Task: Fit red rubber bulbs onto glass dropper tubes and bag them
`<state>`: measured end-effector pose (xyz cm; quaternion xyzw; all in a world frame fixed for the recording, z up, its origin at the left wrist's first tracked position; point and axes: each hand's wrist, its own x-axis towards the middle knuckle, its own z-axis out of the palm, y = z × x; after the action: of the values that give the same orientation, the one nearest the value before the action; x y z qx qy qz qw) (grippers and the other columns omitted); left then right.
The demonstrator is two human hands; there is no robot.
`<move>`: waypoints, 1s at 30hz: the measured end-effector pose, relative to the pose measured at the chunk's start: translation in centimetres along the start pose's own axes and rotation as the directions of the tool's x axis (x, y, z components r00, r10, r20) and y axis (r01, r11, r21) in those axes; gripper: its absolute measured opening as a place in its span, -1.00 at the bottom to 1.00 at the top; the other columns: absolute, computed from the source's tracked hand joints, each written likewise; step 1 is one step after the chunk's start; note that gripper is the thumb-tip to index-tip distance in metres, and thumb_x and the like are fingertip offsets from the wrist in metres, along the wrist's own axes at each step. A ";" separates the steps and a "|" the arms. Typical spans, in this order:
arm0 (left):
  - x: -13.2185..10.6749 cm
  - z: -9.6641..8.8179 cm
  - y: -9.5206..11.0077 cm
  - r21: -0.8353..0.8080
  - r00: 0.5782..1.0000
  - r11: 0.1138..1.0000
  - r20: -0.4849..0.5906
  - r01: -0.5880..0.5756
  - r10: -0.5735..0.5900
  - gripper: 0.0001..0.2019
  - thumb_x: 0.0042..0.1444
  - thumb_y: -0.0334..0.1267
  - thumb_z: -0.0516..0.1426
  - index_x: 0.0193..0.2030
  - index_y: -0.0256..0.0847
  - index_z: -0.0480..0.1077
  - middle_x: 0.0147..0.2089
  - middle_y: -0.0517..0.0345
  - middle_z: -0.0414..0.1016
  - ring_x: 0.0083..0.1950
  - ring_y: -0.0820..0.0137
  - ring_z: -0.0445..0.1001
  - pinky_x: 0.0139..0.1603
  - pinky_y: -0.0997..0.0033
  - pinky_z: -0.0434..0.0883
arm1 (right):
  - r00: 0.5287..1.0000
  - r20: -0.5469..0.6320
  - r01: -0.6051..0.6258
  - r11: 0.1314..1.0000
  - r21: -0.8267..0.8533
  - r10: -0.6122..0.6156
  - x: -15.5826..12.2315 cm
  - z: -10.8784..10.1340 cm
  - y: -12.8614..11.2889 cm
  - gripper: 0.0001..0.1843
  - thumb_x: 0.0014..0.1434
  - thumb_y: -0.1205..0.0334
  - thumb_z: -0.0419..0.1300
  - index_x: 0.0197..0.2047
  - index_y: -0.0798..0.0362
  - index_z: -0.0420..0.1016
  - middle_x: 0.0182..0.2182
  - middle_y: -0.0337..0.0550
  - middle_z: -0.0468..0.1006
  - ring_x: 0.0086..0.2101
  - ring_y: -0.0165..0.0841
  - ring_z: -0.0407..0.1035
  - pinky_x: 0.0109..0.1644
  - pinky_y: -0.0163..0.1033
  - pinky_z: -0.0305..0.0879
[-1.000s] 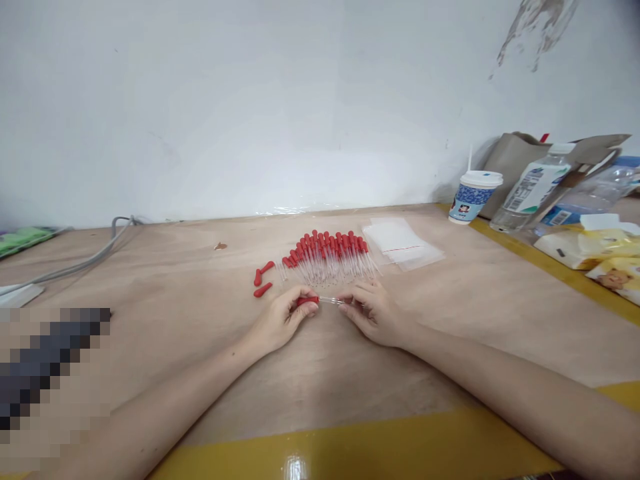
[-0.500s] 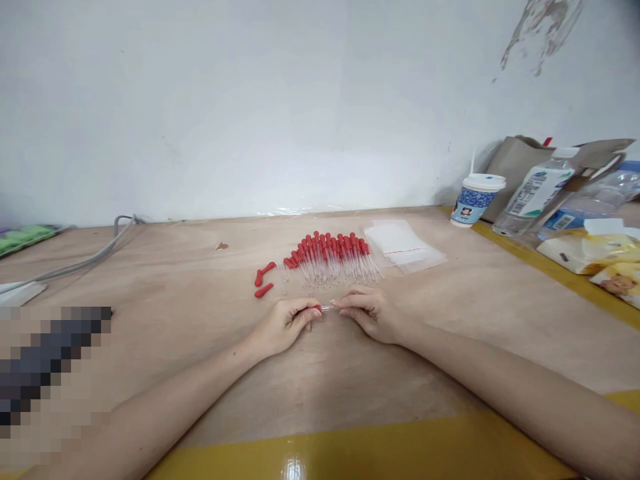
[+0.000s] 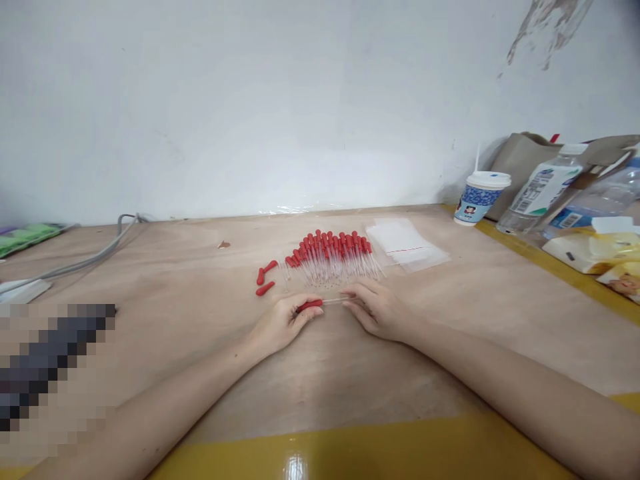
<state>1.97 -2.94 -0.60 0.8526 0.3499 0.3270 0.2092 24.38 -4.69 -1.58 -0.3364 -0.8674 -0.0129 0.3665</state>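
Between my two hands lies one dropper (image 3: 325, 303), a clear glass tube with a red rubber bulb. My left hand (image 3: 283, 321) pinches the red bulb end. My right hand (image 3: 381, 309) pinches the glass tube end. Both hands rest low on the wooden table (image 3: 175, 313). Just beyond them sits a fanned pile of several assembled droppers (image 3: 333, 257) with red bulbs pointing away. Two loose red bulbs (image 3: 265, 277) lie to the left of the pile.
Clear plastic bags (image 3: 407, 245) lie right of the pile. A paper cup with a straw (image 3: 479, 197), water bottles (image 3: 543, 189), a brown bag and tissue packs (image 3: 595, 247) crowd the right edge. A grey cable (image 3: 85, 260) runs at the left. A blurred patch covers the lower left.
The hands pressed together half a second ago, hiding most of the dropper. Now they have drawn slightly apart, and the red bulb and glass tube show between them again.
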 end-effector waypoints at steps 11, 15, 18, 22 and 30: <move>-0.1 0.3 -0.5 -0.014 0.998 1.000 -0.059 -0.020 0.019 -0.83 0.08 -0.18 0.13 -0.26 -0.14 0.50 -0.34 0.16 0.55 -0.41 0.42 0.46 -0.39 0.46 0.42 | 0.999 0.000 0.041 0.999 -0.011 -0.041 0.1 0.4 -0.3 -0.81 0.23 0.32 -0.10 -0.28 0.09 0.32 -0.43 -0.09 0.38 -0.41 -0.36 0.25 -0.34 -0.27 0.23; 0.0 0.5 -0.8 -0.172 0.997 0.982 0.006 0.082 -0.082 -0.80 0.04 -0.16 0.15 -0.26 -0.21 0.49 -0.40 0.15 0.54 -0.45 0.43 0.46 -0.43 0.47 0.42 | 0.999 -0.011 0.034 0.999 -0.002 -0.034 0.2 0.6 -0.3 -0.82 0.22 0.33 -0.09 -0.28 0.09 0.32 -0.44 -0.10 0.40 -0.43 -0.38 0.26 -0.36 -0.30 0.22; 0.0 0.5 -0.8 -0.205 0.993 0.972 0.033 0.114 -0.109 -0.78 0.02 -0.16 0.17 -0.26 -0.24 0.49 -0.41 0.14 0.54 -0.44 0.43 0.46 -0.44 0.48 0.42 | 1.000 0.008 0.030 1.000 -0.006 -0.030 0.3 0.7 -0.4 -0.79 0.23 0.31 -0.09 -0.28 0.10 0.35 -0.46 -0.11 0.40 -0.44 -0.39 0.25 -0.37 -0.31 0.21; 0.0 0.4 -0.6 -0.145 0.998 0.988 0.038 0.048 -0.043 -0.82 0.04 -0.20 0.16 -0.27 -0.22 0.50 -0.34 0.14 0.55 -0.37 0.41 0.48 -0.38 0.48 0.42 | 0.998 0.050 0.045 0.998 -0.052 -0.043 0.5 0.9 -0.7 -0.75 0.23 0.30 -0.10 -0.28 0.11 0.39 -0.47 -0.11 0.40 -0.44 -0.39 0.24 -0.37 -0.30 0.19; 0.0 0.3 -0.4 -0.052 0.999 0.998 0.024 -0.041 0.043 -0.84 0.06 -0.24 0.14 -0.26 -0.24 0.49 -0.32 0.11 0.56 -0.37 0.41 0.49 -0.38 0.48 0.42 | 0.994 0.098 -0.047 0.998 -0.045 0.051 0.5 1.4 -1.1 -0.69 0.24 0.25 -0.11 -0.34 0.12 0.42 -0.50 -0.12 0.41 -0.49 -0.41 0.24 -0.42 -0.32 0.14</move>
<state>2.00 -2.74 -1.08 0.8581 0.3208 0.3296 0.2282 22.62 -4.87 -1.99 -0.3655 -0.8756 -0.0059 0.3158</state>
